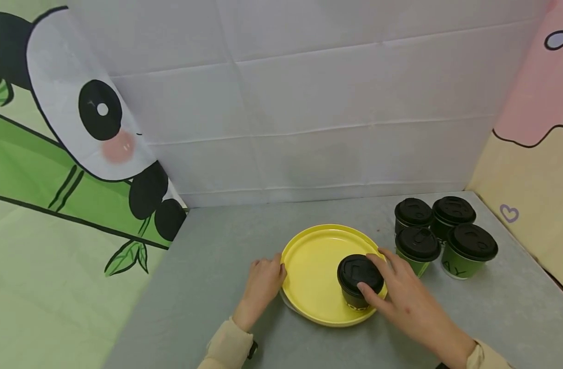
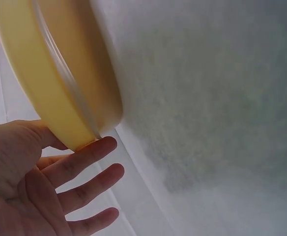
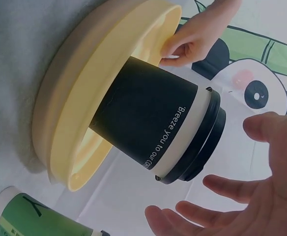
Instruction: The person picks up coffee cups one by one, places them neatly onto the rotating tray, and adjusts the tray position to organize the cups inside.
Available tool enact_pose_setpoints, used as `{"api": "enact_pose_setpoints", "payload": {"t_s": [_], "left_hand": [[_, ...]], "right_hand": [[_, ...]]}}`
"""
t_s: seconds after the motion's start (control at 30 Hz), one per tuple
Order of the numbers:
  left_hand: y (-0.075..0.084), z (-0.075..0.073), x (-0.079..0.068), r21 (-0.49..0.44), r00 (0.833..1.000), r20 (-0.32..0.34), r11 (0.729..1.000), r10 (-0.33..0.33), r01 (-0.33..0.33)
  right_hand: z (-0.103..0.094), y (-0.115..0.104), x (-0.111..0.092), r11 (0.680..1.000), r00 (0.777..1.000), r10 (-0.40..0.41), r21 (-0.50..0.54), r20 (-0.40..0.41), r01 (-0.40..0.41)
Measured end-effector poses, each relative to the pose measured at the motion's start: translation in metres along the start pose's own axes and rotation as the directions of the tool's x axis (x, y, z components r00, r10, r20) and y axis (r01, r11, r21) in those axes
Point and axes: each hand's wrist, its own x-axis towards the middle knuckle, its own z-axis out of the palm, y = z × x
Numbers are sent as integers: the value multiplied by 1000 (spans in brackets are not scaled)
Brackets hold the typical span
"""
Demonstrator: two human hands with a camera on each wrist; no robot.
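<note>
A round yellow tray [image 1: 315, 277] sits on the grey table, with a wide base under its rim in the left wrist view. My left hand [image 1: 264, 279] pinches its left rim between thumb and forefinger; the other fingers [image 2: 92, 187] spread away from it. One dark paper coffee cup [image 3: 143, 115] with a black lid [image 1: 360, 271] stands upright on the tray's right part. Around that lid my right hand [image 1: 408, 297] is spread, thumb and fingers apart. The right wrist view shows a gap between these fingers [image 3: 227, 189] and the cup.
Several green paper cups with black lids, one of them a green cup [image 1: 465, 261], stand close together right of the tray. A white cloth wall [image 1: 309, 102] rises behind the table. Printed panels flank it, with a panda [image 1: 78, 102] at the left.
</note>
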Motion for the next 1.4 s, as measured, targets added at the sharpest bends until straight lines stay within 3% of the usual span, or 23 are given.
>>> {"api": "enact_pose_setpoints", "payload": {"t_s": [0.43, 0.6, 0.77, 0.93, 1.27, 1.4], "left_hand": [[11, -13, -16, 5, 993, -114, 1000, 17, -17], [16, -18, -22, 20, 999, -48, 1000, -23, 24], [21, -18, -28, 35, 996, 38, 996, -85, 84], [26, -22, -32, 44, 995, 42, 995, -90, 89], [32, -29, -39, 30, 990, 95, 994, -104, 102], [35, -32, -42, 9, 986, 134, 995, -100, 100]], "right_hand": [[-13, 13, 0, 1000, 998, 15, 24, -60, -14], [-18, 21, 2, 999, 996, 29, 18, -90, -28], [-18, 33, 4, 999, 977, -15, -45, -214, 5], [-15, 48, 5, 994, 946, -49, -104, -320, 16], [-2, 79, 14, 981, 906, -108, -193, -408, 31], [2, 88, 16, 982, 906, -96, -187, -413, 19]]}}
